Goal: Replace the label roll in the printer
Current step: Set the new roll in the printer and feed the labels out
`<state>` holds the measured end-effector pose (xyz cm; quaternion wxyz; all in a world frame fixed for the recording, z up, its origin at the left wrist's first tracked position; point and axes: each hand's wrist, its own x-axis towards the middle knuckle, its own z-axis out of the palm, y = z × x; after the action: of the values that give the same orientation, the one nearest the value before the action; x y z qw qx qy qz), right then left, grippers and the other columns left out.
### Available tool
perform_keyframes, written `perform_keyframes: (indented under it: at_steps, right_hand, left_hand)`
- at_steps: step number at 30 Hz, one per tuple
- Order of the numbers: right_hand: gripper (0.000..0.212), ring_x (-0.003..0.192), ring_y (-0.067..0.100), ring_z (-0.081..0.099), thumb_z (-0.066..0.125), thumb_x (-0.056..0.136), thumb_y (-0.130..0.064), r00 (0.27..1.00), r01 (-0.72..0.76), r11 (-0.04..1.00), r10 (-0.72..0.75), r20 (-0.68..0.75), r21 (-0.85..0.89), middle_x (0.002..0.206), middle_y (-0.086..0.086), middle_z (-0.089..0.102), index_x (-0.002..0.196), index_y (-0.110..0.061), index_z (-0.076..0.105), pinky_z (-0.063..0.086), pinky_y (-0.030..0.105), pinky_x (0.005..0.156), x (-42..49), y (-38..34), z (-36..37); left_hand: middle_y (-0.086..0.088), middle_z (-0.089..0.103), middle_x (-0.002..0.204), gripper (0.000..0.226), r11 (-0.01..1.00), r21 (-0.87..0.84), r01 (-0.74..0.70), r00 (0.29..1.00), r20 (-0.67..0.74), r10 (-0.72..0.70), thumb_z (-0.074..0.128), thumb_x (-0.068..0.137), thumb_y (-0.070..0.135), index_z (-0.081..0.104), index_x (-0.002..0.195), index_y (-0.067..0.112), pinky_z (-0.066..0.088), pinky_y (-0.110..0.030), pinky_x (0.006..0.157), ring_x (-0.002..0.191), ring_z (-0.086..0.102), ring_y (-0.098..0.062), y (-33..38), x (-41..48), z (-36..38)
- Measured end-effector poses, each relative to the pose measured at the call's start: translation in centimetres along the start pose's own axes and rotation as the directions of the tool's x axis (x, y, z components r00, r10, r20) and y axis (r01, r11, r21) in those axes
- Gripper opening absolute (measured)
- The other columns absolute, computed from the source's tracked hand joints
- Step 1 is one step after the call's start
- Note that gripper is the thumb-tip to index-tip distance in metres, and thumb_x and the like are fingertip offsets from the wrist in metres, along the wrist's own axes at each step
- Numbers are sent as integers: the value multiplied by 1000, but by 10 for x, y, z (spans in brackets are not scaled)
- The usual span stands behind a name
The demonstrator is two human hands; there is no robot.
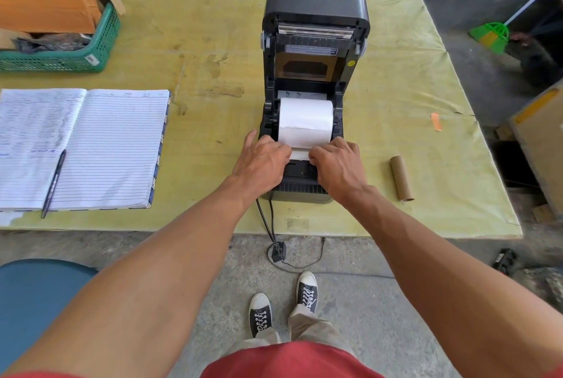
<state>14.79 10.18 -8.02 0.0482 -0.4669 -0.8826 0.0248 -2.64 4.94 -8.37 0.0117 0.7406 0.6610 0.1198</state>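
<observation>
A black label printer [315, 12] stands on the table with its lid tilted up and back. A white label roll [305, 117] sits in its bay between the side guides. The roll's loose end [300, 154] lies forward over the front slot. My left hand [262, 161] pinches the left edge of that loose end with curled fingers. On the other side, my right hand [336, 164] pinches the right edge. An empty brown cardboard core [401, 178] lies on the table to the right of the printer.
An open lined notebook [100, 146] with a pen [53, 184] lies at the left. A green basket [100, 45] holding cardboard sits at the back left. The printer's cables [268, 225] hang over the yellow table [396, 73] edge to an adapter [278, 251] on the floor. A blue stool [36, 301] stands at lower left.
</observation>
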Motion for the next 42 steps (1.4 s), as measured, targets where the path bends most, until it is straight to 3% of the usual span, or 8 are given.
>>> perform_keyframes:
  at_steps: [4, 13, 19, 30, 42]
  right_hand:
    - [16, 97, 24, 50, 58, 92, -5, 1000, -2, 1000, 2, -4, 8, 96, -1, 73, 99, -16, 67, 35, 38, 88, 2, 1, 1]
    - [15, 96, 28, 50, 58, 87, -1, 999, 24, 999, -24, -38, -22, 96, 7, 71, 99, -10, 62, 35, 41, 86, 0, -5, 4]
    - [15, 101, 27, 50, 59, 89, -4, 999, 8, 999, -9, -49, -33, 103, 4, 71, 102, -12, 63, 34, 40, 88, -2, -5, 7]
    - [15, 102, 27, 49, 57, 91, -6, 999, -16, 1000, 15, -33, -27, 102, 4, 70, 103, -12, 62, 35, 41, 91, -3, -7, 5]
    - [16, 109, 28, 49, 58, 89, -9, 999, -38, 997, 37, -22, -73, 102, 5, 69, 104, -12, 62, 28, 48, 101, -9, -12, 0]
  left_hand:
    - [0, 67, 74, 5, 1000, -12, 4, 1000, -13, -5, 67, 88, 18, 70, 87, 15, 27, -57, 110, 87, 61, -23, 0, 2, 0]
    - [2, 64, 67, 11, 999, 39, 18, 1000, -4, -18, 61, 87, 6, 66, 83, 15, 26, -56, 112, 82, 59, -23, 4, 0, -2]
    - [-2, 71, 81, 12, 998, 66, 13, 1000, -15, -12, 60, 92, 22, 70, 90, 15, 29, -59, 109, 89, 62, -26, 9, 0, -4]
    - [-4, 65, 73, 11, 982, 179, -52, 998, 50, 44, 52, 91, 9, 62, 90, 13, 22, -58, 111, 87, 59, -28, 11, 3, -6]
    - [-5, 67, 85, 14, 960, 276, -33, 999, 37, 24, 45, 96, 8, 59, 99, 8, 16, -52, 118, 97, 59, -25, 18, -3, 1]
